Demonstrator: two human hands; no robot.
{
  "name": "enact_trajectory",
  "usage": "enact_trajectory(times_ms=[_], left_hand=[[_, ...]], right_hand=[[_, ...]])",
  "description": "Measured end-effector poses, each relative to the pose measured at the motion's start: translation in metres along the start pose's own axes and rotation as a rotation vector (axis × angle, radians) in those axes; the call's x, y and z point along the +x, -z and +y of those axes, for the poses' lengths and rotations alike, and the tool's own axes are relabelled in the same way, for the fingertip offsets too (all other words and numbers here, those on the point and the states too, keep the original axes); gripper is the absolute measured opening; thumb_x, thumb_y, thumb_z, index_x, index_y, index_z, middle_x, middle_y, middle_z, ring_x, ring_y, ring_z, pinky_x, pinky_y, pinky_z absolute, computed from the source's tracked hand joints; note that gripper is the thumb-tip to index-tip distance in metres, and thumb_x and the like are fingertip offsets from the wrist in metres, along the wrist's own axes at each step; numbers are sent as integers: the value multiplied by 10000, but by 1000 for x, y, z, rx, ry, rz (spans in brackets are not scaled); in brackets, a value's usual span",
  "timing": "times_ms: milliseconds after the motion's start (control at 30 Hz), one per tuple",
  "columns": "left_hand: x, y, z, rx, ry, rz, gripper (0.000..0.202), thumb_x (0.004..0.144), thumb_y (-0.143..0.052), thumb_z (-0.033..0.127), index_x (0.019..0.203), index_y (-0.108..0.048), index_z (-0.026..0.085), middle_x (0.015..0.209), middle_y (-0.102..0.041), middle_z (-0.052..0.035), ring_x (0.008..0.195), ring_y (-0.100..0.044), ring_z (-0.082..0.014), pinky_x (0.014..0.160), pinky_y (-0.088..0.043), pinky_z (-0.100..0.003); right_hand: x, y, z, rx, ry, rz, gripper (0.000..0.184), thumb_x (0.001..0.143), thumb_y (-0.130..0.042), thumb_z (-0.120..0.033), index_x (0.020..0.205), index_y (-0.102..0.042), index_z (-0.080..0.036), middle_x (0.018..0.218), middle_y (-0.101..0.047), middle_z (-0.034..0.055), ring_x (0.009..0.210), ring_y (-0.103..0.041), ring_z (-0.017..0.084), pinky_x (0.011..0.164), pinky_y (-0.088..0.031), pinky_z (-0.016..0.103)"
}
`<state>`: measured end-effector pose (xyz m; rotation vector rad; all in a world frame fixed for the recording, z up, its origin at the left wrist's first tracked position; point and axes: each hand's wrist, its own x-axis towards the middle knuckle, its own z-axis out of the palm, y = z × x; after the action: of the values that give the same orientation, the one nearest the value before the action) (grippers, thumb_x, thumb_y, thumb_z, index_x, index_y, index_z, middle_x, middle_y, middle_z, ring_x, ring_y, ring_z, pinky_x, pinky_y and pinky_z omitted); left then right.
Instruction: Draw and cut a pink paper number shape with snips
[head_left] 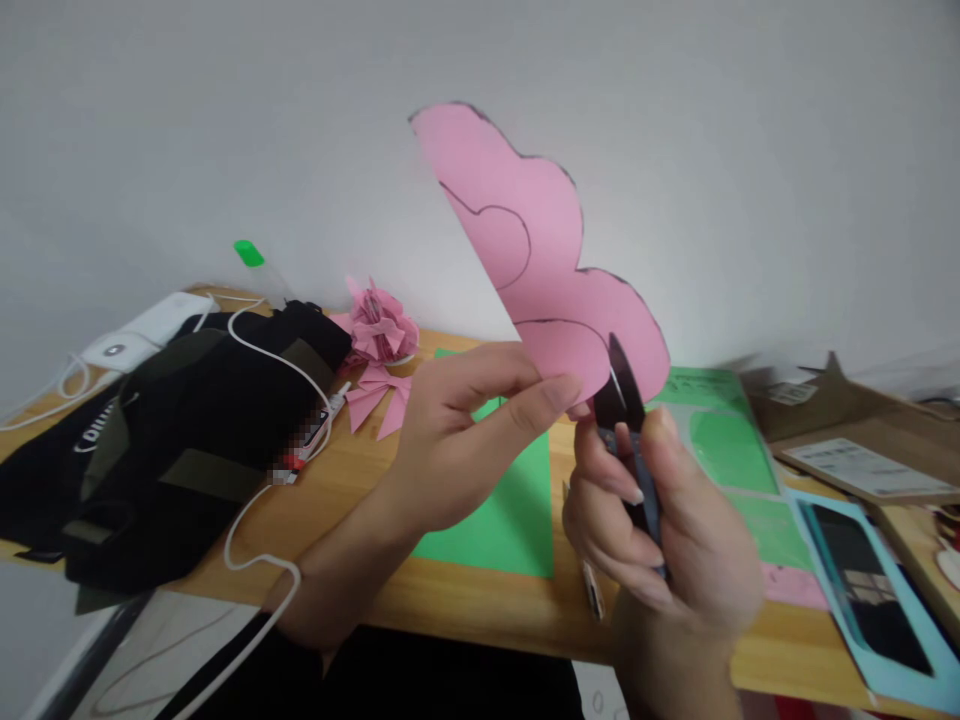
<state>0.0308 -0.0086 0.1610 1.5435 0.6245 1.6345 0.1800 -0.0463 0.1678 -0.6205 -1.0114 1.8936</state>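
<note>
My left hand (pixel 457 430) pinches the lower edge of a pink paper cut-out (pixel 540 260) with scalloped edges and dark pencil lines, holding it upright above the wooden table (pixel 480 610). My right hand (pixel 660 530) is closed around small dark scissors (pixel 626 400), whose blades touch the bottom of the pink paper close to my left fingertips.
A green paper sheet (pixel 510 520) lies under my hands. A pink paper flower (pixel 382 330) and bow sit behind. A black bag (pixel 172 440) with white cables fills the left. Green sheets, a phone (pixel 870 590) on blue paper and cardboard boxes (pixel 847 420) lie right.
</note>
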Motion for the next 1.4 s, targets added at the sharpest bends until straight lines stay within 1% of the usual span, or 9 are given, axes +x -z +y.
enact_trajectory(times_ms=[100,167,300,467,633,767,1000,1200,1400], left_hand=[[0,0,0,1,14,5,226,902,-723,245,680,-727,205,684,-725,12,648,-655,-111,632,-525,-240],[0,0,0,-1,10,5,231,899,-731,266,678,-727,201,679,-720,10,645,-649,-111,633,-521,-242],[0,0,0,13,-4,9,217,893,-729,217,678,-723,192,677,-714,21,639,-647,-102,630,-522,-234],[1,0,1,3,-8,-9,233,911,-693,188,679,-713,192,703,-728,16,699,-693,-131,691,-561,-262],[1,0,0,14,-13,-8,235,907,-689,156,674,-705,185,688,-714,27,678,-666,-103,679,-541,-236],[0,0,0,0,-1,-5,234,908,-702,191,674,-708,188,696,-724,21,695,-682,-115,697,-554,-244],[0,0,2,26,4,-4,240,906,-682,147,672,-706,198,695,-723,34,685,-681,-109,685,-552,-245],[-1,0,2,-6,19,3,228,907,-692,167,684,-718,205,702,-728,24,692,-677,-117,696,-555,-255],[-1,1,0,-20,12,-4,234,917,-690,184,685,-718,192,692,-719,23,668,-651,-98,671,-528,-234]], right_hand=[[0,0,1,12,11,-14,452,997,-487,-557,702,-458,-216,419,-255,-128,257,-113,25,274,-112,135],[0,0,1,23,14,-18,450,1004,-479,-549,704,-462,-215,421,-257,-127,257,-115,25,275,-111,135],[-1,1,1,41,10,-28,452,1002,-486,-552,705,-466,-212,427,-259,-126,263,-116,23,278,-110,135],[-1,1,2,65,17,-35,444,1007,-481,-546,713,-478,-213,426,-261,-124,256,-116,25,272,-104,140],[0,2,3,74,15,-44,448,1006,-484,-547,710,-478,-211,431,-263,-123,258,-117,22,272,-96,138],[0,2,2,66,18,-40,449,1012,-475,-542,709,-478,-210,433,-265,-122,265,-125,22,279,-108,136],[0,2,2,70,8,-37,438,1002,-500,-541,712,-482,-214,436,-262,-122,267,-116,20,279,-100,142],[1,3,2,54,20,-39,448,1017,-464,-541,711,-482,-213,431,-268,-120,265,-122,22,282,-110,136],[-1,2,2,36,14,-29,448,1007,-482,-546,708,-476,-212,426,-265,-123,263,-122,23,282,-107,137]])
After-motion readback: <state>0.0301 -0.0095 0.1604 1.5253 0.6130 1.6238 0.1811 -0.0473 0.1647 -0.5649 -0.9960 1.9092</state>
